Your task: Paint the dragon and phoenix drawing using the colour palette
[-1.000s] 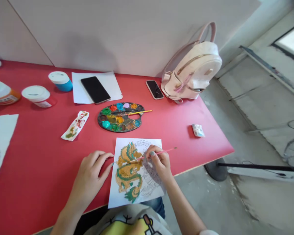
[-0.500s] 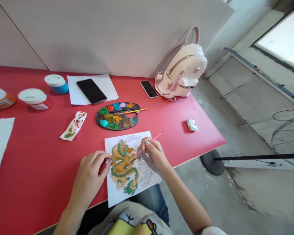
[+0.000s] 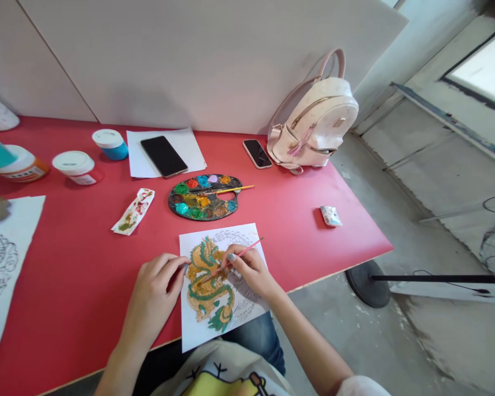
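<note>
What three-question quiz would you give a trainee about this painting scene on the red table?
1. True or false: the right hand holds a thin pink paintbrush.
2. The left hand touches: A the white paper sheet with the painted dragon; B the round paint palette; C the pale pink backpack.
3. How many dark flat smartphones lie on the red tabletop?
Key: 1 true; 2 A; 3 two.

Two drawings (image 3: 209, 294) (image 3: 0, 264), two phones (image 3: 164, 156) (image 3: 257, 153) — one palette (image 3: 202, 206).
</note>
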Demonstrator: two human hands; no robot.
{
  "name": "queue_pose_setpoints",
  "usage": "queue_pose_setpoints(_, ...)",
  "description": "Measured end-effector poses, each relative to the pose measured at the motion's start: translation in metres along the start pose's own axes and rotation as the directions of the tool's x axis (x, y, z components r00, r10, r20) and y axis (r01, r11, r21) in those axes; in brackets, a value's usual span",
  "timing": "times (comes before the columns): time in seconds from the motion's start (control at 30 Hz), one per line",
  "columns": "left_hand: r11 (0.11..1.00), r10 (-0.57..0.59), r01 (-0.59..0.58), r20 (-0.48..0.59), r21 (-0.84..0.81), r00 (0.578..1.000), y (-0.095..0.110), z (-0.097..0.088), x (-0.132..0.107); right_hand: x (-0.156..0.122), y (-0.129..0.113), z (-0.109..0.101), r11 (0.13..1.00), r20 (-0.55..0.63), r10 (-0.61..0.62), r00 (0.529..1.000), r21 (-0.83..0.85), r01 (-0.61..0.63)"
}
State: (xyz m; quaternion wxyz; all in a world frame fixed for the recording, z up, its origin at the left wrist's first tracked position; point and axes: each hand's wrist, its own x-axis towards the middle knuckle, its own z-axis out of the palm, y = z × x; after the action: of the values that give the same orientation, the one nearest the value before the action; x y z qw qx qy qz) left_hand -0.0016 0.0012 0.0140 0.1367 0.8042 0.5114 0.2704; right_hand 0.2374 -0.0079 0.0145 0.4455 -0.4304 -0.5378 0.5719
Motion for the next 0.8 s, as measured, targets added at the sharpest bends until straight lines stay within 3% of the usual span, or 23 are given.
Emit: queue_pose_setpoints(0.8,1.000,-0.001,0.001,0.020,0.016,1.000,-0.0001,0.0004,-0.0011,-0.0001,-0.0049,-0.0024,0.998,-0.068,-0.006,0.998,-0.060,0.002)
